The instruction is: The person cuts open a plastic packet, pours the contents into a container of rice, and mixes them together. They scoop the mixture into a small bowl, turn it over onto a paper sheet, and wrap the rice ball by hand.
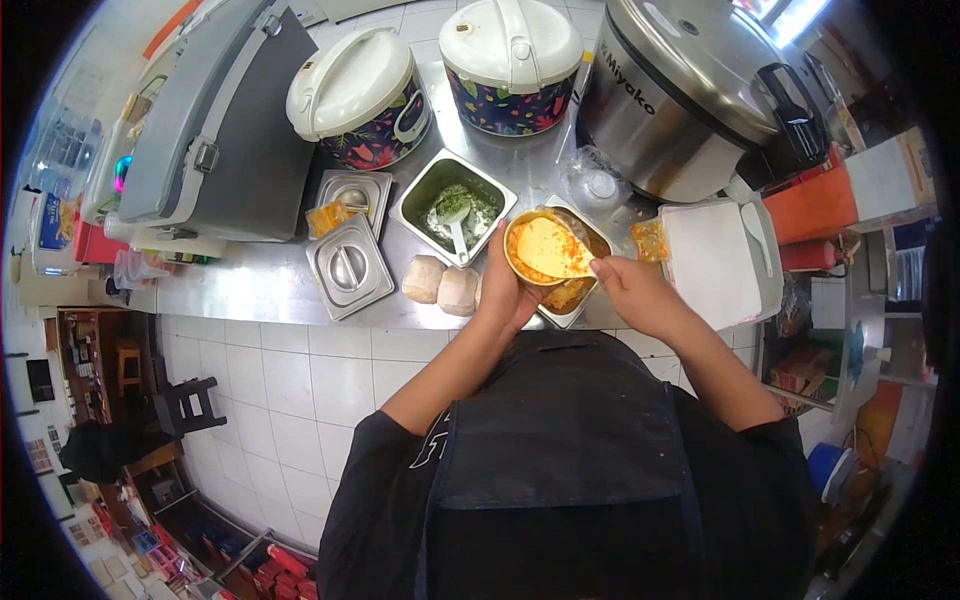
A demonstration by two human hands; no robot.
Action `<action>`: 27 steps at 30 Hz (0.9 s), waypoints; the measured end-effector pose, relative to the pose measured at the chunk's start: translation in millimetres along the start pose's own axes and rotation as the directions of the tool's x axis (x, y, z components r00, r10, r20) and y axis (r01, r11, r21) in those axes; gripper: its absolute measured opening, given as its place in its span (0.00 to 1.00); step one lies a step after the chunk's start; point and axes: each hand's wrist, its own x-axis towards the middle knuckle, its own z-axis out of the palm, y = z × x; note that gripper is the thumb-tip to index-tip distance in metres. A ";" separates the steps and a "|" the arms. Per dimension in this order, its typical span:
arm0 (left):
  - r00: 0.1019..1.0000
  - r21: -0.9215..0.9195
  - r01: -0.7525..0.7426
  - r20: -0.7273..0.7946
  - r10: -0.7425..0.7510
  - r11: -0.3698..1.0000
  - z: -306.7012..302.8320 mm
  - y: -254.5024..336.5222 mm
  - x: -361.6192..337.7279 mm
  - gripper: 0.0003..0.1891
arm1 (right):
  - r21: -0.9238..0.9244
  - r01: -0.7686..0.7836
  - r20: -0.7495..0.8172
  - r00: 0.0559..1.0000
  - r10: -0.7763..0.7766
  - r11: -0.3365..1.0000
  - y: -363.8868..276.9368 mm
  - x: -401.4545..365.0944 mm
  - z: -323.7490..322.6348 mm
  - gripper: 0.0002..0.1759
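Observation:
My left hand (506, 284) is wrapped round the side of a small round bowl (514, 262) with orange-yellow food in it. My right hand (638, 292) grips the handle of a cream-coloured rice paddle (550, 246). The paddle's broad blade lies over the bowl's mouth, dotted with orange bits. Partly covered by the bowl and my hands is a metal pan (598, 240) of brownish-yellow food. Left of the bowl, a second metal pan (410, 214) holds chopped green stuff and a white spoon (457, 232). Two pale wrapped rounded things (440, 284) sit near my left hand.
Two flowered rice cookers (365, 110) and a large steel Miyako cooker (665, 100) stand at the back. Metal lids (350, 268) lie left, beside a grey cool box (225, 130). To the right are a clear plastic bottle (600, 186) and a white paper stack (712, 262).

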 end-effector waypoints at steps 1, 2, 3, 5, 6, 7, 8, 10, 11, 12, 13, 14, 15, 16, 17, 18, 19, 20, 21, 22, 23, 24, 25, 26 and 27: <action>1.000 0.004 0.003 0.011 -0.003 1.000 2.4 1.8 -0.1 0.32 | -0.020 -0.023 0.014 1.000 0.023 1.000 0.5 0.9 2.9 0.24; 0.999 0.003 -0.032 0.023 0.032 0.999 0.8 1.0 4.1 0.32 | -0.041 -0.047 0.029 0.998 0.048 0.998 -1.4 1.7 5.6 0.24; 0.997 0.003 -0.068 0.035 0.068 0.998 -3.6 -0.4 11.1 0.32 | -0.062 -0.069 0.042 0.997 0.072 0.996 -2.7 2.7 7.1 0.24; 0.986 0.026 -0.159 0.047 0.158 0.987 -11.1 -3.1 24.7 0.31 | 0.003 -0.077 0.017 0.997 0.077 0.997 -0.1 7.4 6.2 0.25; 0.976 0.047 -0.214 0.046 0.212 0.976 -11.3 -5.0 28.1 0.31 | 0.037 -0.083 0.007 0.997 0.082 0.996 1.3 8.0 7.2 0.26; 0.962 0.066 -0.272 0.047 0.269 0.960 -11.6 -6.4 31.0 0.30 | 0.072 -0.100 -0.015 0.995 0.101 0.992 1.9 7.0 8.7 0.27; 0.963 0.050 -0.270 0.039 0.268 0.962 -12.6 -8.1 32.4 0.30 | 0.106 -0.114 -0.034 0.992 0.118 0.988 2.5 4.8 10.7 0.28; 0.965 0.017 -0.261 0.020 0.260 0.965 -6.5 -8.4 27.8 0.29 | 0.128 -0.115 -0.055 0.991 0.123 0.985 9.2 5.7 20.8 0.29; 0.962 0.023 -0.273 0.012 0.272 0.962 -8.5 -9.3 29.4 0.29 | 0.118 -0.104 -0.058 0.992 0.111 0.988 18.7 9.4 33.3 0.30; 0.959 0.031 -0.283 0.007 0.283 0.959 -9.3 -8.6 31.6 0.29 | 0.109 -0.093 -0.065 0.993 0.100 0.990 18.9 10.8 38.1 0.30; 0.956 0.039 -0.292 0.003 0.292 0.956 -9.8 -8.9 33.3 0.29 | 0.122 -0.091 -0.030 0.995 0.095 0.988 19.5 12.0 38.1 0.30; 0.962 0.024 -0.273 -0.006 0.273 0.962 -11.2 -8.6 33.6 0.30 | 0.135 -0.087 0.003 0.996 0.087 0.987 18.6 17.1 36.4 0.30; 0.967 0.009 -0.255 -0.016 0.255 0.967 -8.4 -4.6 29.0 0.30 | 0.150 -0.082 0.036 0.996 0.078 0.985 16.7 20.5 33.6 0.30; 0.971 -0.006 -0.236 -0.029 0.236 0.972 -7.7 -1.4 26.0 0.31 | 0.162 -0.088 0.022 0.996 0.085 0.983 17.2 20.3 31.3 0.30; 0.970 0.018 -0.243 0.000 0.243 0.970 -17.7 -2.3 31.0 0.32 | 0.172 -0.094 0.012 0.996 0.093 0.981 17.9 19.0 29.5 0.29; 0.979 -0.013 -0.205 0.011 0.205 0.979 -17.2 -0.4 28.4 0.33 | 0.181 -0.096 0.005 0.995 0.096 0.979 17.6 18.3 27.2 0.29; 0.985 -0.044 -0.171 0.023 0.172 0.984 -14.8 3.1 24.5 0.33 | 0.170 -0.101 -0.022 0.994 0.107 0.980 11.3 15.4 20.1 0.29; 0.990 -0.077 -0.137 0.034 0.140 0.988 -13.2 6.7 21.2 0.34 | 0.158 -0.107 -0.046 0.992 0.116 0.982 1.6 9.3 9.3 0.29; 0.993 -0.082 -0.114 0.022 0.116 0.990 -13.4 9.7 18.9 0.34 | 0.146 -0.116 -0.067 0.990 0.127 0.982 -4.9 4.8 1.0 0.29; 0.996 -0.087 -0.089 0.009 0.090 0.992 -14.3 11.9 16.5 0.35 | 0.127 -0.089 -0.094 0.990 0.101 0.988 -6.1 2.9 -4.4 0.29; 0.998 -0.092 -0.060 -0.004 0.060 0.994 -15.0 13.4 13.7 0.35 | 0.109 -0.065 -0.121 0.990 0.078 0.992 -5.2 0.6 -9.4 0.29; 0.998 -0.080 -0.056 -0.019 0.054 0.995 -13.2 14.7 11.3 0.36 | 0.090 -0.042 -0.151 0.987 0.055 0.995 -2.7 -1.6 -12.4 0.29; 0.998 -0.068 -0.052 -0.032 0.049 0.996 -10.5 16.5 9.3 0.36 | 0.045 -0.041 -0.140 0.989 0.047 0.998 1.2 -3.4 -12.0 0.28; 0.998 -0.057 -0.048 -0.046 0.045 0.997 -10.4 18.3 8.2 0.37 | 0.001 -0.039 -0.127 0.991 0.039 0.999 5.9 -5.0 -9.8 0.28; 0.999 -0.030 -0.030 -0.035 0.029 0.999 -14.3 23.3 7.3 0.38 | -0.043 -0.037 -0.112 0.993 0.032 0.998 9.8 -7.1 -8.7 0.27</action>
